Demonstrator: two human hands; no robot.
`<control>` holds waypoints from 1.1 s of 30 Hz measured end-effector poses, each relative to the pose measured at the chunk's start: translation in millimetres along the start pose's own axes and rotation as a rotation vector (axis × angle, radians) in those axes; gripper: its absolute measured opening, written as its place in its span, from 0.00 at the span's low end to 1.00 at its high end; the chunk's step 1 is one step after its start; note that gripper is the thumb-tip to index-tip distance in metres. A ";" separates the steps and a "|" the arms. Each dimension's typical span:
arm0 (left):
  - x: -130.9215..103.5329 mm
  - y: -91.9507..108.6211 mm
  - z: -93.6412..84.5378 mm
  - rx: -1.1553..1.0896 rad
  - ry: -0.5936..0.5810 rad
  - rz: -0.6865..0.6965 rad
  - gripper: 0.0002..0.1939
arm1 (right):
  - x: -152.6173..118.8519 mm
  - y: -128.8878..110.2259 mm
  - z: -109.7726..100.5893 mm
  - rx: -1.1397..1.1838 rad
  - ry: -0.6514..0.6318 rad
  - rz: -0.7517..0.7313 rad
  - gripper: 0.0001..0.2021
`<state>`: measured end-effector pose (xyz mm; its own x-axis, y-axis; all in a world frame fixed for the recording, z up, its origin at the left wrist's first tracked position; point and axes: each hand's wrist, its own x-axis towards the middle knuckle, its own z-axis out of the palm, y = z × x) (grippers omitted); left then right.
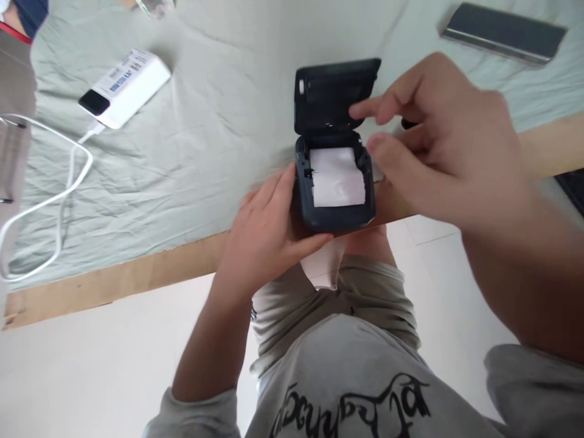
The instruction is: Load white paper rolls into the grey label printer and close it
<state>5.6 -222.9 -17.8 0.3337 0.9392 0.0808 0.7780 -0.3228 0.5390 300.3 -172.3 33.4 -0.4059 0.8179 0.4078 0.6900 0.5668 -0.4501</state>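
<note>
A small dark thermal printer (pixel 337 218) sits at the table's near edge, its hinged lid (pixel 335 97) raised. Inside it lies a white paper roll (pixel 338 176) with a ragged paper edge. My left hand (pixel 262 228) grips the printer from the left side, thumb along the near side. My right hand (pixel 438 134) is beside the right side, index finger stretched toward the raised lid and thumb apart from it; whether the fingertip touches the lid I cannot tell. A small black piece shows by the right hand's curled fingers, partly hidden.
A white power bank (pixel 137 85) with a plugged-in white cable (pixel 59 201) lies at the left. A dark phone-like slab (pixel 504 33) rests at the far right. A pale green cloth (pixel 205 121) covers the table, whose wooden edge (pixel 150 267) shows. A clear item (pixel 156 7) is cut off at the top.
</note>
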 end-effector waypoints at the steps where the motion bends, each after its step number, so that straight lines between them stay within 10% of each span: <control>1: -0.2 -0.5 0.0 -0.005 0.002 0.005 0.62 | 8.1 0.8 -1.1 -0.103 -0.041 -0.009 0.13; 12: -0.7 1.6 -0.5 0.001 -0.005 0.005 0.64 | 87.5 34.9 14.8 -0.420 -0.460 -0.178 0.22; 20: -3.4 3.8 -0.2 0.027 -0.013 0.023 0.62 | 56.3 11.3 -23.9 -0.244 -0.184 0.028 0.19; 33: -6.1 1.7 0.4 0.012 0.008 0.038 0.61 | 73.2 1.9 -14.4 -0.270 -0.334 -0.144 0.25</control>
<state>5.1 -229.2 -17.7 0.3589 0.9272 0.1074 0.7712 -0.3594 0.5255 280.6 -112.8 73.8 -0.6495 0.7449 0.1523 0.7261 0.6671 -0.1663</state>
